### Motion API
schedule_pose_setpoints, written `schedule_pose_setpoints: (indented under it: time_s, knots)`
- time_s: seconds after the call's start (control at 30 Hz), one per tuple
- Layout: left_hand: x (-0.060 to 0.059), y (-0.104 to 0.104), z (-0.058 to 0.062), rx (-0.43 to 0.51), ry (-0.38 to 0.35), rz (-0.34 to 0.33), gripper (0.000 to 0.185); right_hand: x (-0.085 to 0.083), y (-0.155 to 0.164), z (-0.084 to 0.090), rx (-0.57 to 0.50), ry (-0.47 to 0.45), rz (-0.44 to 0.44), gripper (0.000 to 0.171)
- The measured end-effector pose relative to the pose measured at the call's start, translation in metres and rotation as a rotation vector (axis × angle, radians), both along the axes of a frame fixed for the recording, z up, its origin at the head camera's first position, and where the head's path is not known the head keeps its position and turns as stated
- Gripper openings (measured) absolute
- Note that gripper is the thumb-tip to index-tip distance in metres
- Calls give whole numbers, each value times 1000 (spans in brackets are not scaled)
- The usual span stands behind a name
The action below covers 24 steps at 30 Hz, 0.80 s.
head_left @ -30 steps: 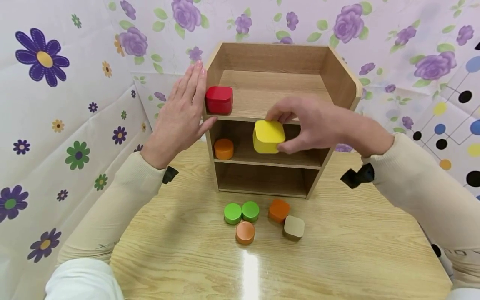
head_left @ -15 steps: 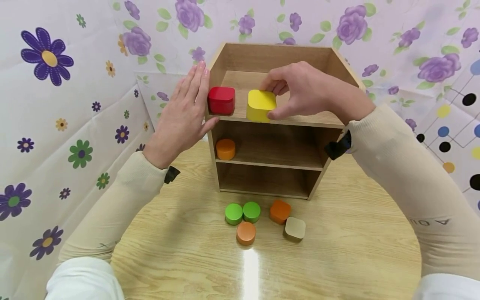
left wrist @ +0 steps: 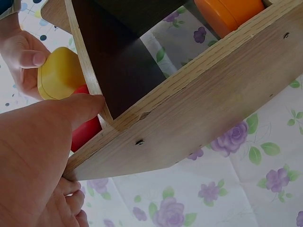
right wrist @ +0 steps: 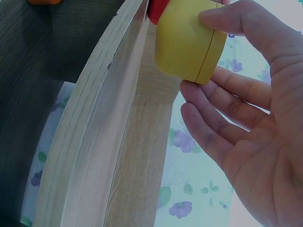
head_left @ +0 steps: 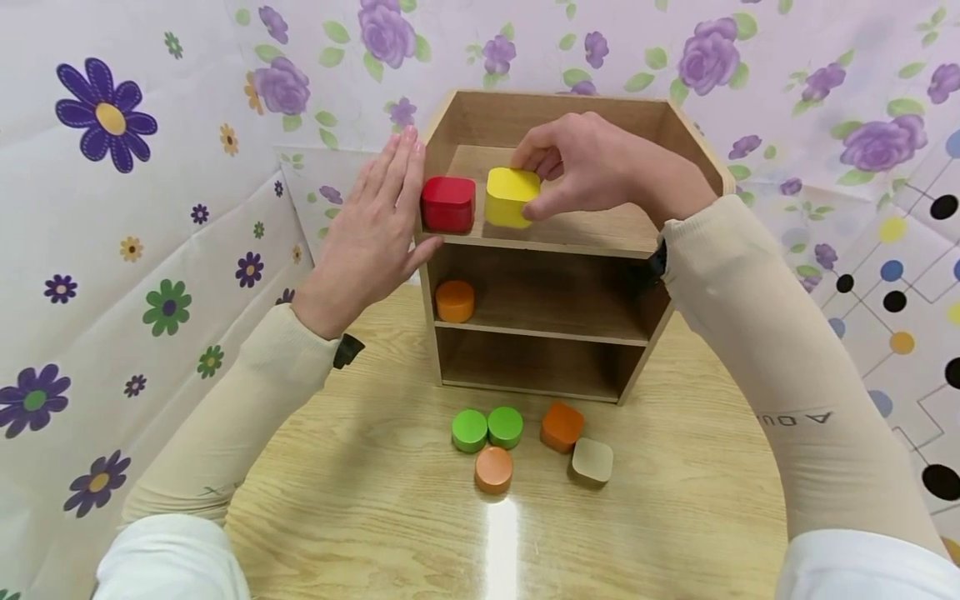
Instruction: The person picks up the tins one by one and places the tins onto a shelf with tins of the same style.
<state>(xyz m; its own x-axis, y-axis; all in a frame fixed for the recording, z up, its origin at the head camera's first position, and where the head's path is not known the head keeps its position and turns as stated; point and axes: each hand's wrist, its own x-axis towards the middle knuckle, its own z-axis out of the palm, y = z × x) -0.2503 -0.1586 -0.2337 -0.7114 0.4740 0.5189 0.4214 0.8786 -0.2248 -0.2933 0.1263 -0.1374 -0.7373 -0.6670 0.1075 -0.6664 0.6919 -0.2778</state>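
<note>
Floral wall (head_left: 630,37) behind; left hand (head_left: 369,227), fingers straight, touches shelf (head_left: 566,247); right hand (head_left: 592,162) pinches yellow block (head_left: 507,200), red block (head_left: 448,207) at nine o'clock. Level lowering advised.

Flowered sheeting (head_left: 465,100) (with purple roses (head_left: 387,35)) hangs behind a wood-grained table (head_left: 360,517).

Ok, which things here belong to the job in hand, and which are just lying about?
Likely in the job:
yellow block, in the right hand
wooden rack, left hand against its side
red block, on the rack

Lying about for now:
orange round block, on the middle shelf
on the table: two green blocks, peach block, orange square block, beige block
</note>
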Motion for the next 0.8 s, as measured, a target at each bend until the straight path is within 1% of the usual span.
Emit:
schedule_pose_setpoints:
  time_s: [0.23, 0.57, 0.67, 0.8]
  knots:
    - [0, 1, -1, 13, 6, -10, 101, -2, -2, -4, 27, -32, -23, 47]
    - [-1, 1, -1, 18, 9, -16, 101, -4, -3, -7, 90, -60, -31, 49]
    - [-1, 1, -1, 19, 9, -15, 101, -4, -3, -6, 100, -66, -34, 53]
    - [-1, 0, -1, 18, 5, -11, 101, -1, 0, -1, 106, -34, -45, 61]
